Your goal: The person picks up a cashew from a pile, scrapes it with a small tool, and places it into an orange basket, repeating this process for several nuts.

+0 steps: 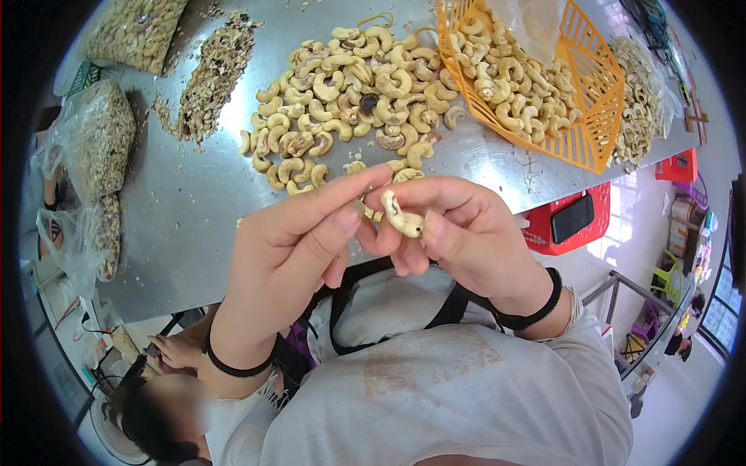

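Both hands are raised together at the near edge of the metal table. Between the thumb and fingers of my right hand (458,225) is a pale cashew nut (402,217) with dark marks on it. The fingers of my left hand (311,233) are pinched together right beside the nut; whether something small sits between its fingertips is hidden. Just beyond my hands a loose pile of cashews (334,85) spreads over the table, with one dark, blackened piece (368,103) among them.
An orange plastic basket (602,101) of cashews stands at the right. Husk scraps (210,78) and filled plastic bags (105,140) lie on the left of the metal table (186,233). A phone (573,218) rests on a red stool (536,229). Another person (159,419) is at lower left.
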`<state>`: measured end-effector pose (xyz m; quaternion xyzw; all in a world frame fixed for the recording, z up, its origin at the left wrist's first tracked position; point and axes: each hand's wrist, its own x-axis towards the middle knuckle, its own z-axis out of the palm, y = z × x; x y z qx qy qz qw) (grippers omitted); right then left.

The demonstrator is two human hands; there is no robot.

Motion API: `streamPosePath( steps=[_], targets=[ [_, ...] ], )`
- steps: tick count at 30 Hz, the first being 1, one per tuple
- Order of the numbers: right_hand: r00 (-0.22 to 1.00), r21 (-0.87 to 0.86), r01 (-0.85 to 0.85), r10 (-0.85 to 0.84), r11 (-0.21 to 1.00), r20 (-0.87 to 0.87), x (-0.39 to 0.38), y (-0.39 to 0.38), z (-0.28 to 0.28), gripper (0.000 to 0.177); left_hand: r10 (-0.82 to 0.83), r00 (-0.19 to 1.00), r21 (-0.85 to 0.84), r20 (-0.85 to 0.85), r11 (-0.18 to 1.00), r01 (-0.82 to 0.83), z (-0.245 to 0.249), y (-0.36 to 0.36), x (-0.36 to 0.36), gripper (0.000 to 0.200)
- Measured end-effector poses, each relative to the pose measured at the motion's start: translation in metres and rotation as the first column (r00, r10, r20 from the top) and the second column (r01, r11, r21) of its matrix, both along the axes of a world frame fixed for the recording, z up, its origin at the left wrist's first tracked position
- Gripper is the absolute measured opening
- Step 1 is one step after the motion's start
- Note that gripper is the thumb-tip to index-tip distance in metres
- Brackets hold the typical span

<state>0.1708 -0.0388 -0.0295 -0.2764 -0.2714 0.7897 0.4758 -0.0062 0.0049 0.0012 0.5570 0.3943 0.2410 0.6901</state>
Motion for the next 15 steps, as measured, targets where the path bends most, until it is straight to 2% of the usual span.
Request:
streamPosePath(
  steps=[2,3,4,5,6,7,8,9,11,12,14,15],
  targets=[
    [0.991,-0.032,0.136,-0.135,0.990,0.020,0.001,0.000,0.005,0.028,0.097,0.993,-0.123,0.073,0.989,-0.088,-0.001,-0.001,0.001,0.029],
    [0.978,0.049,0.195,-0.198,0.980,0.064,0.007,0.003,0.010,0.028,0.094,0.993,-0.122,0.074,0.989,-0.085,0.000,0.000,0.001,0.029],
    [0.959,0.130,0.249,-0.263,0.960,0.103,0.015,0.006,0.014,0.029,0.155,0.987,-0.082,0.043,0.985,-0.151,0.001,0.001,0.001,0.029],
    [0.916,0.285,0.303,-0.360,0.909,0.174,0.027,0.009,0.013,0.033,0.216,0.976,-0.041,0.014,0.976,-0.215,0.002,0.001,0.000,0.028],
    [0.809,0.421,0.469,-0.569,0.776,0.149,0.030,0.014,0.017,0.037,0.213,0.977,-0.042,0.015,0.976,-0.212,0.001,0.001,0.000,0.028],
    [0.702,0.516,0.474,-0.660,0.713,0.267,0.045,0.017,0.022,0.040,0.242,0.970,0.011,-0.011,0.970,-0.242,0.000,0.000,-0.001,0.029],
    [0.589,0.624,0.470,-0.748,0.624,0.304,0.054,0.023,0.028,0.043,0.272,0.962,0.064,-0.036,0.961,-0.270,-0.001,0.000,-0.002,0.030],
    [0.588,0.625,0.470,-0.749,0.623,0.305,0.045,0.027,0.036,0.043,0.270,0.962,0.064,-0.035,0.961,-0.268,-0.001,0.001,-0.004,0.030],
    [0.074,0.805,0.483,-0.933,0.343,0.352,0.020,0.035,0.046,0.037,0.314,0.948,0.072,-0.051,0.948,-0.310,-0.001,0.003,-0.006,0.027],
    [0.243,0.747,0.517,-0.908,0.418,0.341,0.053,0.029,0.037,0.032,0.315,0.948,0.071,-0.051,0.948,-0.311,-0.001,0.003,-0.006,0.027],
    [0.501,0.682,0.416,-0.778,0.601,0.380,0.047,0.016,0.027,0.026,0.334,0.938,0.094,-0.087,0.941,-0.326,0.000,0.004,-0.005,0.026],
    [0.518,0.645,0.359,-0.719,0.674,0.463,0.033,0.011,0.024,0.022,0.333,0.939,0.092,-0.089,0.941,-0.326,0.000,0.003,-0.005,0.026]
  ],
)
